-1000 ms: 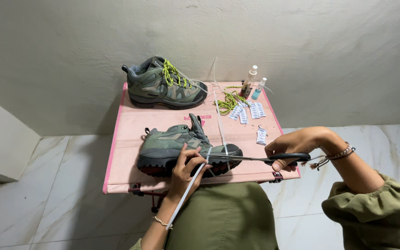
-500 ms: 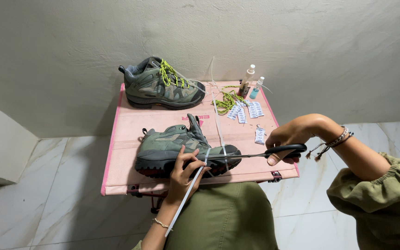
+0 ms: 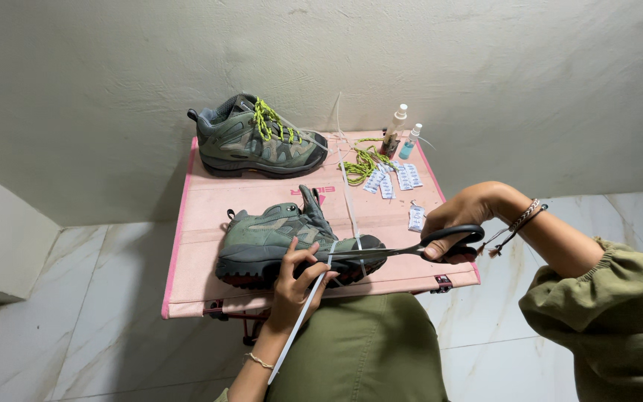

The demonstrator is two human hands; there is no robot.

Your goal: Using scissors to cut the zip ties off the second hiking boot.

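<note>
A grey-green hiking boot [image 3: 269, 238] without laces lies on a small pink folding table [image 3: 195, 246], toe to the right. My left hand [image 3: 295, 279] rests against its toe and pinches a white lace [image 3: 351, 201] that runs up across the table and hangs down past my wrist. My right hand [image 3: 459, 223] grips black-handled scissors [image 3: 411, 249] whose blades reach the lace at the boot's toe. A second matching boot [image 3: 258, 138] with neon yellow-green laces stands at the table's back.
At the back right of the table lie a loose pile of yellow-green lace [image 3: 362, 160], several small white packets [image 3: 400, 179], a tall bottle [image 3: 392, 130] and a small blue bottle [image 3: 409, 141]. A plain wall stands behind; marble floor tiles surround the table.
The scissors and my right hand have shifted slightly toward the boot's toe; the blades now meet the white lace. My left hand keeps its hold on the lace.
</note>
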